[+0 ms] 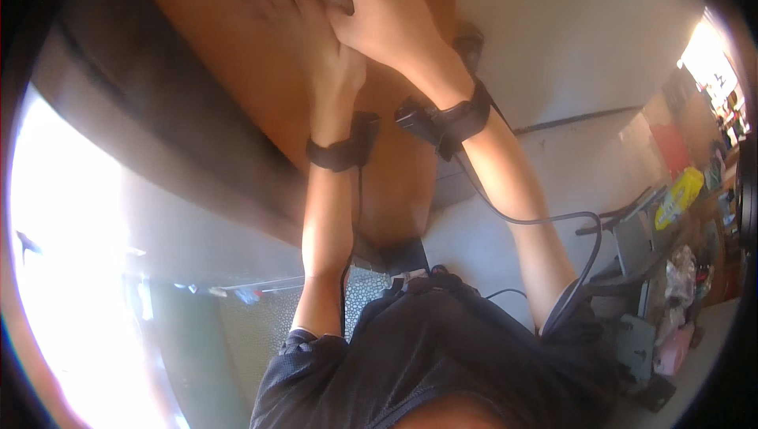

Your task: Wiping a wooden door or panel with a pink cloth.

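My left hand (302, 20) reaches up to the top of the picture against a brown, wood-coloured panel (391, 192); its fingers are blurred. My right hand (379, 8) is bent over it, with thumb and fingers at the left hand's thumb side. Whether anything lies between the two hands cannot be told. Each wrist bears a black strap with a small dark device, the left one (343, 145) and the right one (450, 121) both with a cable running along the arm.
A dark beam-like edge (177, 97) crosses at left, beside a very bright opening (65, 239). At right are a pale wall (556, 32), a yellow packet (679, 198), clear plastic bags (681, 275), a pink item (674, 349) and grey panels (633, 239).
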### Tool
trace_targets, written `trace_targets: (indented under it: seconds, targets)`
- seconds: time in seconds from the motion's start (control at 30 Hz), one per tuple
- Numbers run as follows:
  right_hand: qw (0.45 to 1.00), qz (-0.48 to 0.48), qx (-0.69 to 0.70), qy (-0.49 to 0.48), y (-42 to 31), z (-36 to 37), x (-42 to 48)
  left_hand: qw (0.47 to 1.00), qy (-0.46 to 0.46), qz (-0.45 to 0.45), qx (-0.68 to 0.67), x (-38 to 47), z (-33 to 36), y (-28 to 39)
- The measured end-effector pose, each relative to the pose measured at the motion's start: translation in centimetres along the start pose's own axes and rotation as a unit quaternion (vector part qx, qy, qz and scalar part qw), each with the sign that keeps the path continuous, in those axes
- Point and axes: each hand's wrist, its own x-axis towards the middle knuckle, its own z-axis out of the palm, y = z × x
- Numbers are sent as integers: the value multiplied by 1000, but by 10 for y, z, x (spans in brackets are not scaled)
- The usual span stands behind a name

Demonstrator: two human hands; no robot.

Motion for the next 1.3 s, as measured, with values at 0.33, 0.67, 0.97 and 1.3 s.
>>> trace_targets:
  seconds: [0.33, 0.67, 0.97, 1.3]
  targets:
    - [999, 36, -2, 12, 22, -42, -12, 993, -25, 46, -106, -7, 44, 10]
    - [991, 80, 69, 86, 57, -62, -38, 993, -60, 37, -95, -12, 70, 48]
    - [982, 41, 129, 130, 77, -47, -51, 996, -74, 33, -47, -28, 72, 54]
    - [985, 100, 141, 19, 46, -29, -76, 985, -127, -83, -86, -75, 38, 40]
